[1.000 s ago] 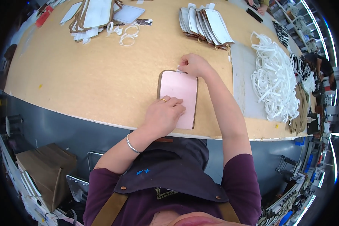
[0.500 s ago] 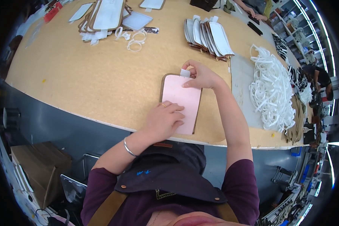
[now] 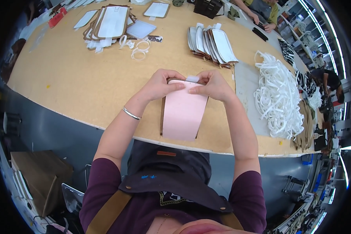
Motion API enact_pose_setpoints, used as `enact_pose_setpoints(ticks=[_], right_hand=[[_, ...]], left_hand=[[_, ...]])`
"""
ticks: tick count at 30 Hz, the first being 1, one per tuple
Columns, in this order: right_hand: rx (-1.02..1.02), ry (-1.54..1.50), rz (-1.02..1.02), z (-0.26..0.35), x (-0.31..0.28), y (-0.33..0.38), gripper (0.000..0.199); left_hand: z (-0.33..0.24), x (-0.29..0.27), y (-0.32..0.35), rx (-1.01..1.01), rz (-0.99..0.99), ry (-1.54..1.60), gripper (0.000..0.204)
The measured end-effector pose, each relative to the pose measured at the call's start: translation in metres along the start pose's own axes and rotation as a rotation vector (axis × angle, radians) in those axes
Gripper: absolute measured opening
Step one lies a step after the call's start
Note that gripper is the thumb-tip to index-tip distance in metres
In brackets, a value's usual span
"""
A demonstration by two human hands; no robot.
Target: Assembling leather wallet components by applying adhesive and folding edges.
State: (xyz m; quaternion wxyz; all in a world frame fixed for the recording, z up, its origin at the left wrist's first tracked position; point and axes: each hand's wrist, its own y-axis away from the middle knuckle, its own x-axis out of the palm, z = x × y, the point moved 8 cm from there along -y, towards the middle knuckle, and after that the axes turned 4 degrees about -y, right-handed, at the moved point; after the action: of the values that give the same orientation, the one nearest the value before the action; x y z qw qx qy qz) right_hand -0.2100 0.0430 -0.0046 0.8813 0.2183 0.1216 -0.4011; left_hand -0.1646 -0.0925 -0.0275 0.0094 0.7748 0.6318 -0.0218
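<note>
A pink rectangular panel [image 3: 183,113] with a brown backing lies at the table's near edge, its far end lifted a little. A whitish translucent tab [image 3: 192,78] sticks out from the middle of that far end. My left hand [image 3: 163,85] pinches the far left corner, thumb on the pink face and fingers behind. Opposite it, my right hand [image 3: 214,85] grips the far right corner the same way, close beside the tab. The fingertips behind the panel are hidden.
Stacked white panels with brown edges [image 3: 218,45] stand beyond my hands; another pile [image 3: 111,23] is at the far left, near white tape rings [image 3: 140,50]. A heap of white strips [image 3: 279,97] covers the right side. Another person's hand [image 3: 269,27] works at the far right.
My left hand has moved from the panel's lower middle up to its far left corner. My right hand has shifted slightly off the tab, and the panel's far end has risen.
</note>
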Motion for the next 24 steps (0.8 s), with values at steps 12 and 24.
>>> enact_pose_setpoints(ticks=[12,24], right_hand=[[-0.085,-0.339,-0.192,-0.017,-0.003,0.018,0.030],[0.049,-0.938,-0.134,-0.079,0.072,0.067,0.039]], left_hand=[[-0.007,-0.003,0.010,0.034,-0.148,-0.083,0.017],[-0.010,-0.012,0.017,0.084,-0.182,-0.033,0.015]])
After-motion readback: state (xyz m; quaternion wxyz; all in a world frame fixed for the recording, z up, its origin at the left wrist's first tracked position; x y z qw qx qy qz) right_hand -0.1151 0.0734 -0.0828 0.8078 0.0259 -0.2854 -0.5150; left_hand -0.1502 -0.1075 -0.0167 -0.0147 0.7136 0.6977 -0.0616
